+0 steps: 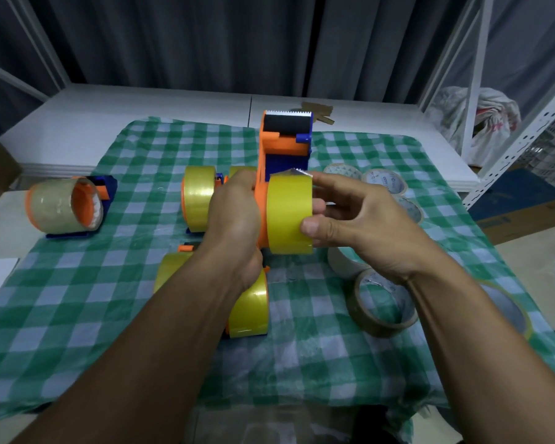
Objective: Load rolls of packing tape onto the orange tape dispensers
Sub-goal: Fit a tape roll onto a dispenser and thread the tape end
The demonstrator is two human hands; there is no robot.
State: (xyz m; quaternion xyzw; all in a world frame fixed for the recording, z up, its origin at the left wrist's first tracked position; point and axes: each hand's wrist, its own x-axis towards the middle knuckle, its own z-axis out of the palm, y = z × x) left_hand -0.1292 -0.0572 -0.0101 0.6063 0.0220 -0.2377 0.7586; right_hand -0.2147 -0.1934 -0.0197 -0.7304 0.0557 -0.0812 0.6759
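There are 5 orange tape dispensers, each carrying a roll: 1 held dispenser (pixel 285 149) with a yellow roll (pixel 289 214), 3 loaded dispensers (pixel 199 200) clustered just left of and below it, and 1 clear-roll dispenser (pixel 68 206) far left. Right of the held dispenser lie about 6 loose rolls (pixel 382 302) on 1 checked cloth (pixel 77 315).

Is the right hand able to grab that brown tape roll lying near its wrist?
Probably yes, but not right away. The brown tape roll lies uncovered on the cloth just below the right hand, but that hand is busy holding the yellow roll on the dispenser.
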